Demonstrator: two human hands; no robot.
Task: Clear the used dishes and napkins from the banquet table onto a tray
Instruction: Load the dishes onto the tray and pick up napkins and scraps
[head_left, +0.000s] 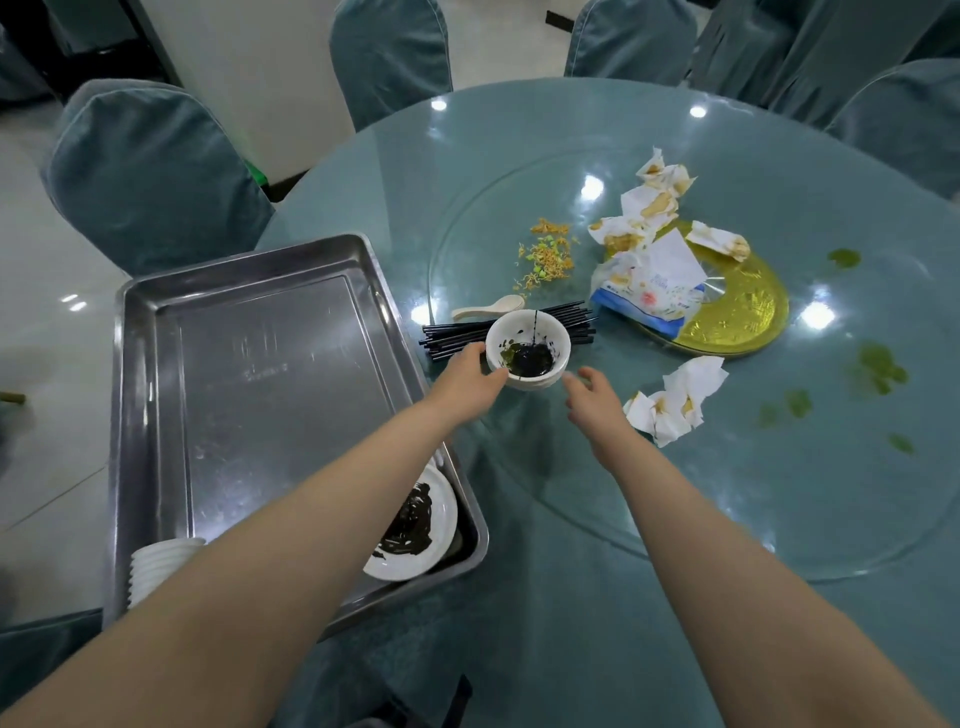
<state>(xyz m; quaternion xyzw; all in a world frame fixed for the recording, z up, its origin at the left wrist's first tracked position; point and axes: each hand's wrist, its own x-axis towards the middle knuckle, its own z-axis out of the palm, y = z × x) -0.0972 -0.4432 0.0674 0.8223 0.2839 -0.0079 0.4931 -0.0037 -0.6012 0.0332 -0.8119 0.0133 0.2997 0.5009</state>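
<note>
The left hand (470, 382) is gripping the near left rim of a small white bowl (528, 349), thumb curling over the edge. The bowl, smeared inside with dark sauce and holding a black stick upright, is sitting on what looks like a stack of similar bowls, just in front of a bundle of black chopsticks (506, 332) and a white ceramic spoon (488, 307). The right hand (592, 397) is hovering just right of the bowl, fingers loosely spread and holding nothing. Left of the bowl, a steel tray (280, 374) is carrying a sauce-stained white plate (415, 525) and stacked white cups (156, 566). Right of the bowl, crumpled stained napkins (675, 400) are lying on the glass turntable (727, 519); beyond them, a tissue packet (649, 296) is resting on a gold plate (743, 312) with more soiled napkins (649, 208). Food scraps (545, 254) are lying behind the bowl.
</note>
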